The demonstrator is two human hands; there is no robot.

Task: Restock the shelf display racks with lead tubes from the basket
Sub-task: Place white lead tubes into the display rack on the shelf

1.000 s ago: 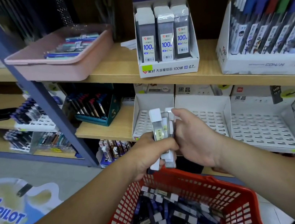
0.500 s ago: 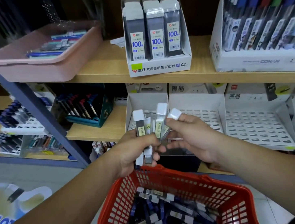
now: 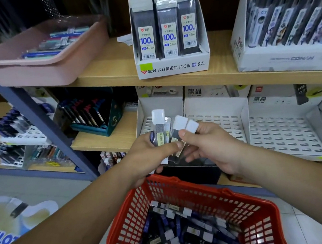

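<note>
Three white-capped lead tubes (image 3: 160,131) fan out at frame centre. The left hand (image 3: 150,152) has its fingers (image 3: 172,146) wrapped round the upright one, and the right hand (image 3: 211,145) pinches the two tilted ones. At bottom centre, the red basket (image 3: 185,184) holds many more. Behind the hands, four white slotted racks (image 3: 282,135) stand side by side with bare faces, the last cut by the right edge.

There is one view only, from a wide-angle camera worn on the person's head, looking forward and down along both forearms. It is near the left hand (image 3: 150,154) and right hand (image 3: 213,147), which hold white-capped clear plastic lead tubes (image 3: 159,130) at the centre, with the red plastic lattice basket (image 3: 186,190) just below. Farther off it faces the light wooden shelves (image 3: 107,67).
</note>
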